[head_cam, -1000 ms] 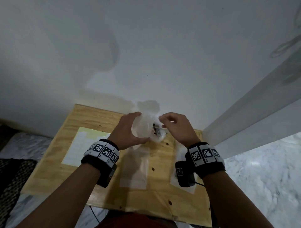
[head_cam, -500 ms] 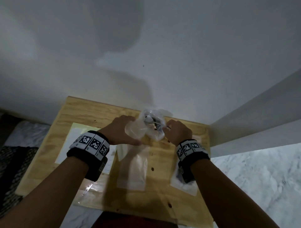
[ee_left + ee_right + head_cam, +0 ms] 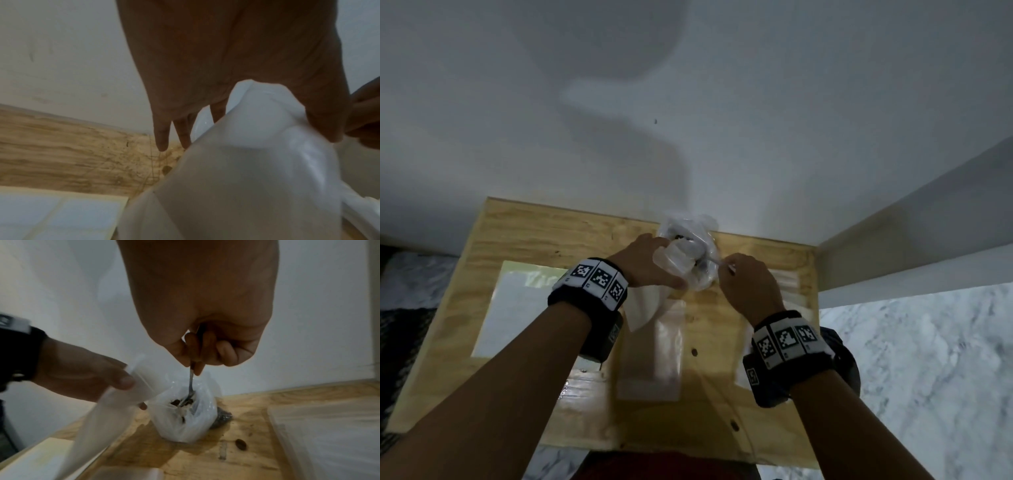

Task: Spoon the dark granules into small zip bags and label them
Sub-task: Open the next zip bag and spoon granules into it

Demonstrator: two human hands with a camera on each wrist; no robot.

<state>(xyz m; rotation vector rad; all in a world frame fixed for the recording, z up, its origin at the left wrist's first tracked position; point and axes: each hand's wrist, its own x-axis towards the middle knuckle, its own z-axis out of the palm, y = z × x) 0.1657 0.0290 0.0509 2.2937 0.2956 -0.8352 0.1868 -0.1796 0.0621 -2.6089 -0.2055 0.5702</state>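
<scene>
A: Setup, largest first. Wooden board (image 3: 524, 240) against a white wall; a pale label sheet (image 3: 517, 308) lies flat on its left side, and flat clear bags (image 3: 654, 356) lie in the middle.

B: Source of the granules?

A: A clear plastic sack (image 3: 185, 420) stands on the board near the wall, mouth open, with dark granules (image 3: 179, 401) inside. One stray dark piece (image 3: 241, 443) lies on the wood just beside it.

B: Hands?

A: The left hand (image 3: 650, 263) pinches a small zip bag (image 3: 115, 404) near its top, thumb on the front face; the bag hangs tilted just beside the sack. From the right wrist view its mouth looks barely parted; whether it is properly open cannot be told. The right hand (image 3: 748, 284) has its fingers curled round a metal spoon (image 3: 191, 386), bowl down in the sack among the granules.

B: Step in hand?

A: Judged to be scooping: the spoon is loading, and nothing shows in the zip bag yet. Labelling not begun.

B: Next move?

A: Probably lift the spoon level, clear the sack's floppy rim, and carry it across to the zip bag. The left hand likely needs to spread the mouth wider first, or granules will spill onto the board.
</scene>
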